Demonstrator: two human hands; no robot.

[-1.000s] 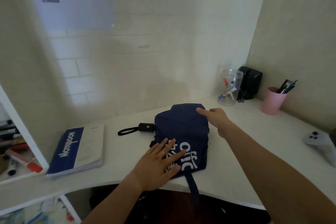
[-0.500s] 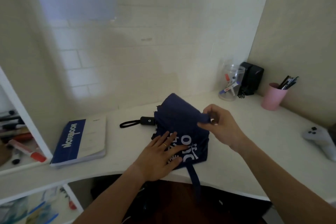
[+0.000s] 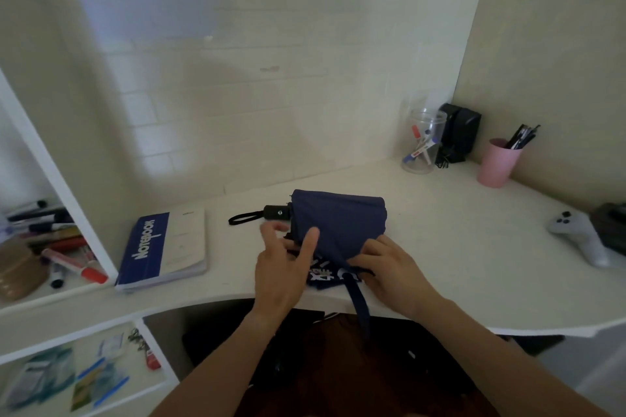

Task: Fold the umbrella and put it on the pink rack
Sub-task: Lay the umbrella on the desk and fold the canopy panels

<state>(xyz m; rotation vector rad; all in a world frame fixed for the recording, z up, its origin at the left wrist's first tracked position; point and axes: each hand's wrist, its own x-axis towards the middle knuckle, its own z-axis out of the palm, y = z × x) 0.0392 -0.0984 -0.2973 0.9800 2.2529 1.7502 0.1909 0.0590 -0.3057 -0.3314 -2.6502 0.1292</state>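
White corner desk [image 3: 440, 247], navy umbrella [image 3: 338, 220] lying at its near edge: you are midway through folding the canopy.

Nearest you, the closing strap [image 3: 357, 301] hangs off the desk edge, so leave it free for wrapping last. Your right hand [image 3: 389, 267] pinches the near fold of cloth closed between thumb and fingers; hold that crease flat against the desk. Your left hand [image 3: 284, 267] is open, fingers spread, forefinger raised over the canopy, gripping nothing; bring it down to press the pleats toward the shaft, all turned one way. Beyond it, the black handle [image 3: 277, 213] and its wrist loop [image 3: 244, 217] point left toward the notebook [image 3: 162, 247]. Farther back stand a clear jar [image 3: 421, 142] and a pink cup [image 3: 498, 162]; no pink rack is in view.
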